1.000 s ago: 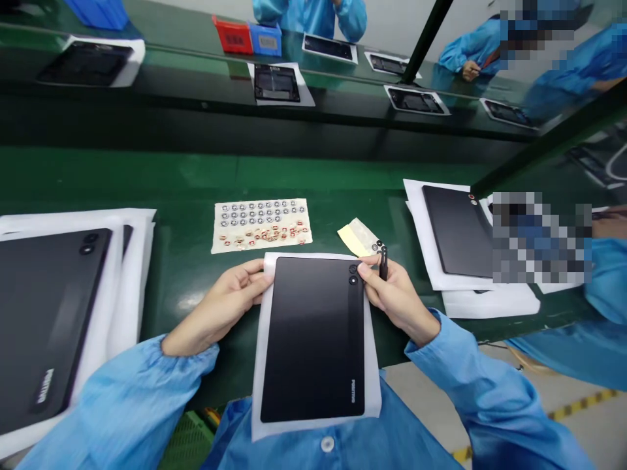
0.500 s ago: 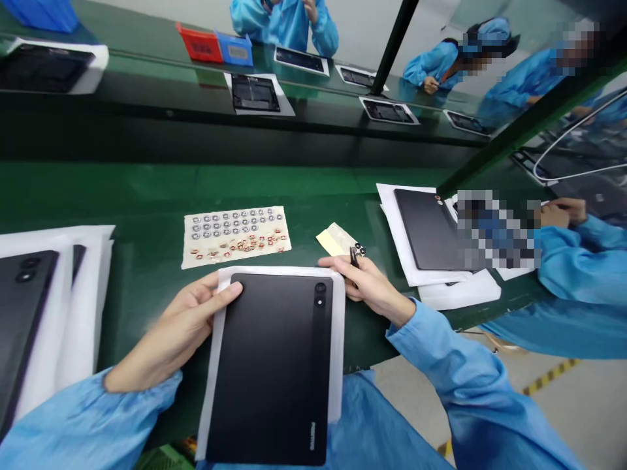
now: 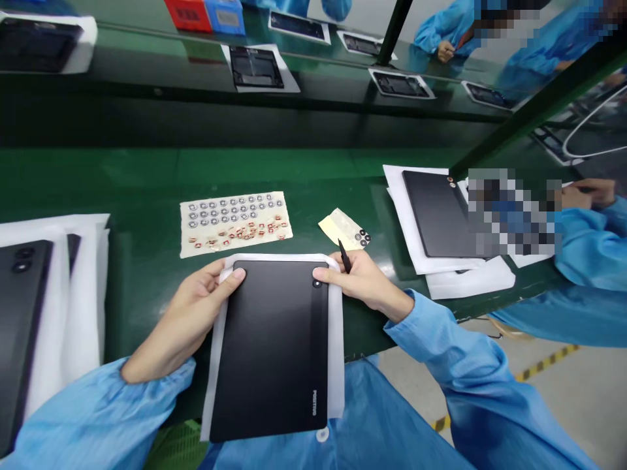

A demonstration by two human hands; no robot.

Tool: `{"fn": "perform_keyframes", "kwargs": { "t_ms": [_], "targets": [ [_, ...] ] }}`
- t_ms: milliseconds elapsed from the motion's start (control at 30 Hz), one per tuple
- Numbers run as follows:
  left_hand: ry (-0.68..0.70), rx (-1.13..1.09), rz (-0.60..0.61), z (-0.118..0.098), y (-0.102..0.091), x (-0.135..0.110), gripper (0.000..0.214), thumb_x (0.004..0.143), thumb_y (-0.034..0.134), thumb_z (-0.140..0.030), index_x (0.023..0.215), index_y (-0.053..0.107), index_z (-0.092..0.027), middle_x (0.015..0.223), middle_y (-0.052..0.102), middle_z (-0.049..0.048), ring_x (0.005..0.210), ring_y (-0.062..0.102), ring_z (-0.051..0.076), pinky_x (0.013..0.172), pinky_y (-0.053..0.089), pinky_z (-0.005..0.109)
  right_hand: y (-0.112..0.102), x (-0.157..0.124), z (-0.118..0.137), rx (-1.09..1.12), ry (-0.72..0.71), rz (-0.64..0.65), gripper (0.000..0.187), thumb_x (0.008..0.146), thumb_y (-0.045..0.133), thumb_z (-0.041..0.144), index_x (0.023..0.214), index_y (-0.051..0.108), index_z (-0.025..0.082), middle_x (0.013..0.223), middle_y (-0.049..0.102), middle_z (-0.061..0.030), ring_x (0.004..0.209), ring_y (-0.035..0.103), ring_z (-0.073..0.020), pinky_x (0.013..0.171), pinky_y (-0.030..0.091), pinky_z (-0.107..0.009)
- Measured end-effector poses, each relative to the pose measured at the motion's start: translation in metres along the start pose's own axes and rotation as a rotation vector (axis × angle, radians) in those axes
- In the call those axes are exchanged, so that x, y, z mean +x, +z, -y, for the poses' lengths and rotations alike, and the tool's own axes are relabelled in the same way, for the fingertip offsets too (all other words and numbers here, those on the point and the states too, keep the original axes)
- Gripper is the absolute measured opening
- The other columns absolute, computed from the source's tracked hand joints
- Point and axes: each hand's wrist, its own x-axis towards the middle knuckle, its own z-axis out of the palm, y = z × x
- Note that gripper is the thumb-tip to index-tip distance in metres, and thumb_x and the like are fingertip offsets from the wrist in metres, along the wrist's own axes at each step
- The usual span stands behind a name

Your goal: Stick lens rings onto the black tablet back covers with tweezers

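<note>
A black tablet (image 3: 274, 352), its back and lens side facing up, lies on a white foam sheet (image 3: 336, 365) and overhangs the table's front edge. My left hand (image 3: 206, 307) grips its upper left corner, thumb on top and fingers under the foam. At the upper right corner, the thumb of my right hand (image 3: 365, 279) presses beside the camera lenses (image 3: 317, 283), partly covering them. Black pointed tweezers (image 3: 345, 256) are held in that same hand, tip pointing up and away. Just beyond lies a small cream backing sheet (image 3: 337, 225) with several black lens rings (image 3: 362, 237).
A cream sheet (image 3: 235, 222) of ring stickers and small red-edged pieces lies ahead. Tablets in white foam are stacked at left (image 3: 24, 313) and right (image 3: 435, 215). A shelf (image 3: 166, 98) with more tablets runs across the back. A co-worker's sleeve (image 3: 588, 241) is at right.
My right thumb has moved left onto the tablet's corner by the lenses. The tweezers now tilt up and left. The camera view has shifted slightly downward.
</note>
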Motion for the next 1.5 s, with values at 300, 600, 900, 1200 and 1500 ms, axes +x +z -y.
{"fn": "perform_keyframes", "kwargs": {
  "t_ms": [300,600,900,1200,1500],
  "targets": [
    [0.029,0.011,-0.036,0.002,0.004,-0.003,0.047,0.086,0.079,-0.05,0.123,0.069,-0.022,0.116,0.076,0.0027,0.104,0.068,0.018,0.09,0.052,0.021,0.019,-0.004,0.0,0.104,-0.026,-0.196,0.042,0.068,0.088,0.047,0.063,0.058,0.017,0.06,0.05,0.0048,0.056,0.04,-0.0082,0.053,0.032,-0.024],
    [0.059,0.029,-0.023,0.005,0.003,-0.001,0.048,0.082,0.079,-0.054,0.121,0.07,-0.027,0.11,0.077,0.0002,0.101,0.07,0.02,0.088,0.055,0.024,0.022,-0.003,-0.003,0.018,-0.137,-0.153,0.038,0.081,0.078,0.05,0.07,0.062,0.017,0.066,0.055,0.0027,0.062,0.047,-0.0109,0.059,0.037,-0.024],
    [0.038,0.019,-0.054,0.004,0.003,-0.002,0.051,0.084,0.079,-0.051,0.127,0.068,-0.028,0.117,0.077,0.0006,0.109,0.069,0.021,0.096,0.054,0.025,0.017,-0.01,-0.002,0.08,-0.093,0.004,0.032,0.081,0.081,0.044,0.092,0.069,0.017,0.088,0.069,-0.0019,0.08,0.062,-0.016,0.074,0.051,-0.029],
    [0.071,0.015,-0.066,0.012,0.0,0.0,0.052,0.083,0.08,-0.051,0.128,0.069,-0.027,0.128,0.075,0.0025,0.117,0.068,0.023,0.097,0.056,0.026,0.018,-0.01,-0.004,0.059,-0.1,0.027,0.03,0.085,0.078,0.043,0.098,0.068,0.018,0.092,0.069,-0.0024,0.087,0.065,-0.0181,0.082,0.053,-0.031],
    [0.11,0.001,-0.052,0.013,0.001,0.004,0.053,0.085,0.078,-0.054,0.126,0.069,-0.022,0.122,0.076,0.0052,0.114,0.069,0.025,0.097,0.055,0.029,0.019,-0.008,-0.006,0.064,-0.108,-0.033,0.029,0.082,0.081,0.042,0.096,0.073,0.018,0.089,0.071,-0.0018,0.078,0.061,-0.0156,0.073,0.049,-0.027]
  ]
}}
